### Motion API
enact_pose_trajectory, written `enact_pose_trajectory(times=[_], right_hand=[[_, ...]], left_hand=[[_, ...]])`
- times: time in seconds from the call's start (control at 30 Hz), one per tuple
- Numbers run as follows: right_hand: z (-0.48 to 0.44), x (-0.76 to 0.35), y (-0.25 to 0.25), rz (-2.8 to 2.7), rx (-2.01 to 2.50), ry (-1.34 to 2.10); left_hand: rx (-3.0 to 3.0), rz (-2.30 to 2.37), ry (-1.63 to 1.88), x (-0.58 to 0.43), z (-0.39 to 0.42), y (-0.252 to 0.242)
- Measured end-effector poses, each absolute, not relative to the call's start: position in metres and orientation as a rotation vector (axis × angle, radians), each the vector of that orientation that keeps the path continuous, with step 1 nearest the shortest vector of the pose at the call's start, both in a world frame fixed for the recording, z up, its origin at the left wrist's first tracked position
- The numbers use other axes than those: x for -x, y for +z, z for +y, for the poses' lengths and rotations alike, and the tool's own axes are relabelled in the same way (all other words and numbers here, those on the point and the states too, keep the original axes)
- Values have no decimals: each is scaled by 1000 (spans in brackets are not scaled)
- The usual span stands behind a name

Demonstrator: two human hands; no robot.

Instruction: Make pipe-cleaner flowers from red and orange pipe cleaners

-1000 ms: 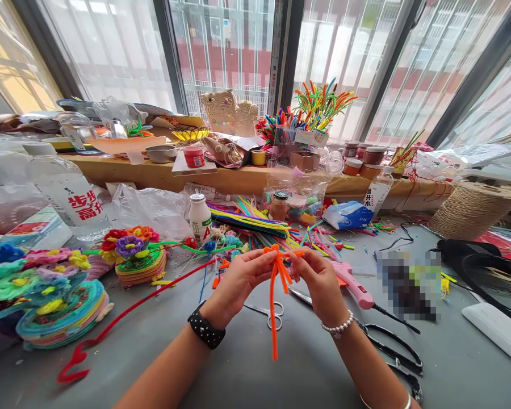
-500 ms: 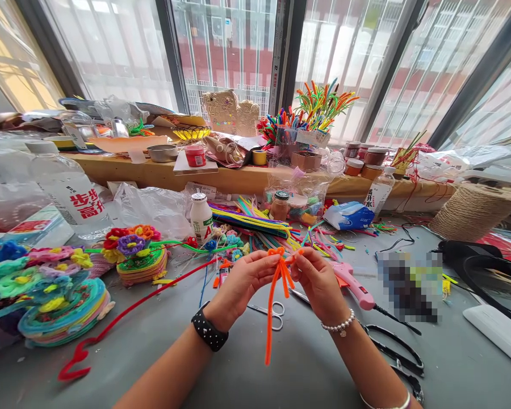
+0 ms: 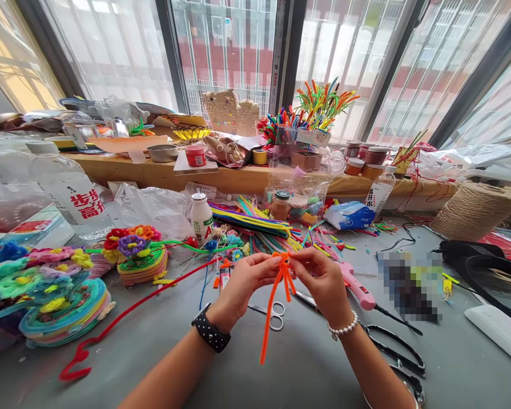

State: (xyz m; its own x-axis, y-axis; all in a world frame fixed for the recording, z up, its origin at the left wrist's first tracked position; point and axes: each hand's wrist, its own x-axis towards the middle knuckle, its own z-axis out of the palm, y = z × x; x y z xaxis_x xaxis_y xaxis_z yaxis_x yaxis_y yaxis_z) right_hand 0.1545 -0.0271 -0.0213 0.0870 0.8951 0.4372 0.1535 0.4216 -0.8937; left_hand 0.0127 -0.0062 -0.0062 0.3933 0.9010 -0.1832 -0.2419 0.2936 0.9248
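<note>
An orange pipe-cleaner piece (image 3: 269, 318) hangs between my hands, its top bent into small loops and several ends dangling, one much longer than the rest. My left hand (image 3: 249, 284) pinches the looped top from the left, thumb and fingers together. From the right, my right hand (image 3: 321, 281) grips the same top with thumb and forefinger. Just below the fingers, small scissors (image 3: 275, 312) lie on the grey table. My fingertips partly cover the orange loops.
A pink glue gun (image 3: 357, 287) lies right of my hands, near black-handled scissors (image 3: 398, 349). Pipe cleaners (image 3: 255, 218) and a white bottle (image 3: 201, 216) are beyond. At left are colourful flower pieces (image 3: 59, 284) and a red pipe cleaner (image 3: 132, 309).
My right hand has shifted slightly, its fingers now nearer the loops and its back turned more upward. The long orange end has swung a little to the left.
</note>
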Motion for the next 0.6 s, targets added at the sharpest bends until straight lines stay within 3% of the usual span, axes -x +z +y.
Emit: enact_pose_trajectory(times=[0.33, 0.6], right_hand=[[-28, -163, -19, -1845, 1046, 201], [-28, -162, -20, -1678, 1076, 361]], left_hand=[[-980, 863, 901, -14, -6, -4], [-1028, 847, 895, -13, -6, -4]])
